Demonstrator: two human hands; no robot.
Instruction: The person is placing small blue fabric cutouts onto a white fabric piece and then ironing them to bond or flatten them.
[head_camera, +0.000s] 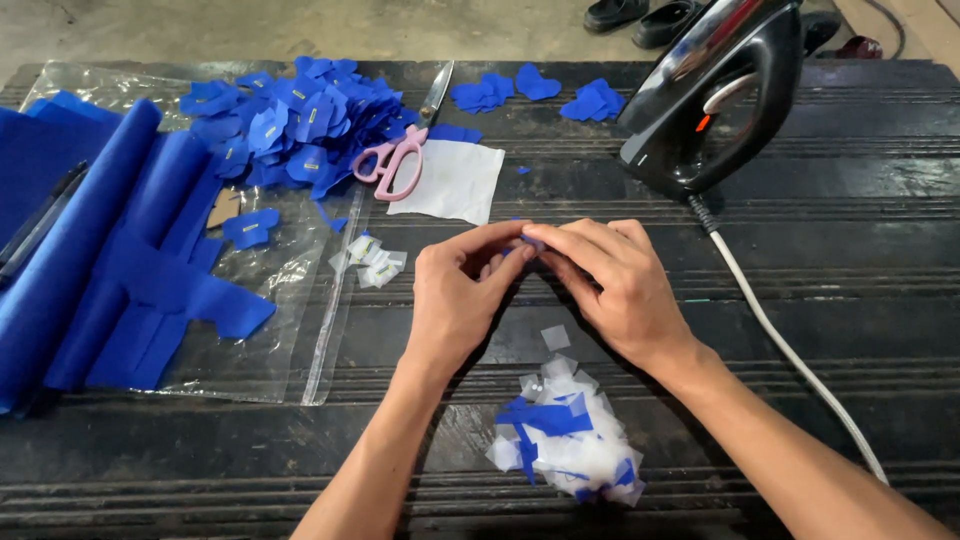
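Fingers (520, 243) of both hands pinch a small blue piece (530, 242) between them.

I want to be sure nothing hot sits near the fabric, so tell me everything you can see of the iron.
The iron is glossy black with a shiny metal soleplate and a small red mark on its body. It stands tipped up on its heel at the far right of the dark ridged table, soleplate facing up and left. A white cord runs from its base toward the near right. Neither hand touches it; whether it is hot cannot be told.
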